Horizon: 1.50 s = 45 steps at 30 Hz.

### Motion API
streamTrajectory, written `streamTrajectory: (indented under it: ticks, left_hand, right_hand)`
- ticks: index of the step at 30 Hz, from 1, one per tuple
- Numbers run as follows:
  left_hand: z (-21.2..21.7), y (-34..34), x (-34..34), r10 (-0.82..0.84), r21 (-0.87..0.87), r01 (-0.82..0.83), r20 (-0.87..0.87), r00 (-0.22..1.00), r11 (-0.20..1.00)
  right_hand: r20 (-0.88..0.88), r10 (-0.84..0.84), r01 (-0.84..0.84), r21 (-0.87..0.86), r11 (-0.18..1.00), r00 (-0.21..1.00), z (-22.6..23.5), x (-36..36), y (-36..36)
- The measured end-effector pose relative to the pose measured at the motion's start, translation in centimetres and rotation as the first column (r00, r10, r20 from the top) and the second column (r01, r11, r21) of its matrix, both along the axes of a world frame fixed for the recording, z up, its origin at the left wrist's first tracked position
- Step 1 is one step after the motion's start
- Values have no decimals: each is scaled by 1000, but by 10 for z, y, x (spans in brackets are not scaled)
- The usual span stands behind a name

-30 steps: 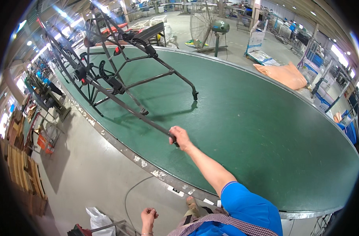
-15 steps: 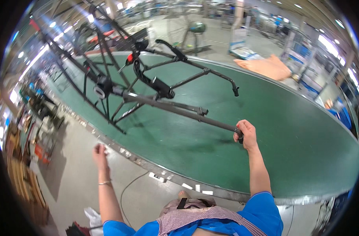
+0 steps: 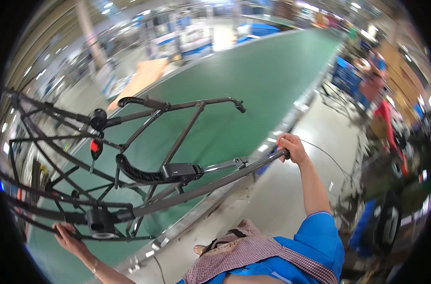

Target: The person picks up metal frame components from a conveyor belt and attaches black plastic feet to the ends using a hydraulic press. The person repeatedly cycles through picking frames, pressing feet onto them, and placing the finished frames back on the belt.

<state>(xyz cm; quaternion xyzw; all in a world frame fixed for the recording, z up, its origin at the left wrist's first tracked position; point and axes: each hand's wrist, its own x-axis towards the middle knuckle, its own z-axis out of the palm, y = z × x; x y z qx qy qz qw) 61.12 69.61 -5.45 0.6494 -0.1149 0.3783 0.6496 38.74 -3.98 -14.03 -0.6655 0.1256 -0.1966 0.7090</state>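
A large dark tubular folding frame (image 3: 206, 187), with black plastic joints and a small red part, fills the left and middle of the view above a green conveyor belt. My right hand (image 3: 295, 149) is closed around the end of its long near tube, out over the belt's edge. At the lower left, my left hand (image 3: 69, 238) has its fingers curled on a thin lower tube beside a round black joint (image 3: 100, 222). The far left of the frame blurs into the background.
The green belt (image 3: 253, 71) stretches away to the upper right, with a metal edge (image 3: 291, 120) along it. A tan sheet (image 3: 144, 78) lies beyond its far side. A person (image 3: 374, 75) stands in the aisle at right. Several stacked goods and a cable (image 3: 329, 158) are nearby.
My view has turned right. The frame has swung nearer, with its long tube now sloping up to the right. My left hand, free before, has come onto the frame; my right hand keeps its hold.
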Motion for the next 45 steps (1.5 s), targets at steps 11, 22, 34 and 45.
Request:
streamTrajectory:
  ticks: [11,22,34,45]
  left_hand:
    - [76,-249,89,-783,68,788,-84,616,612]
    - [103,-531,97,-942,367,915,-215,257,166]
    - [82,-791,-105,-754,242,782,-528,-391,-575]
    - [19,-905,-303,-397,-165,798,-798,-454,-580]
  right_hand:
    - [151,-648,660,-46,750,747,31,-279,2]
    - [-62,-957,955,108,274,282,-18,-426,210]
    - [-411,-905,940,252,-232,-114,-76,-528,346]
    - [-413,-857,877,226,-425,-309,-57,-624,346]
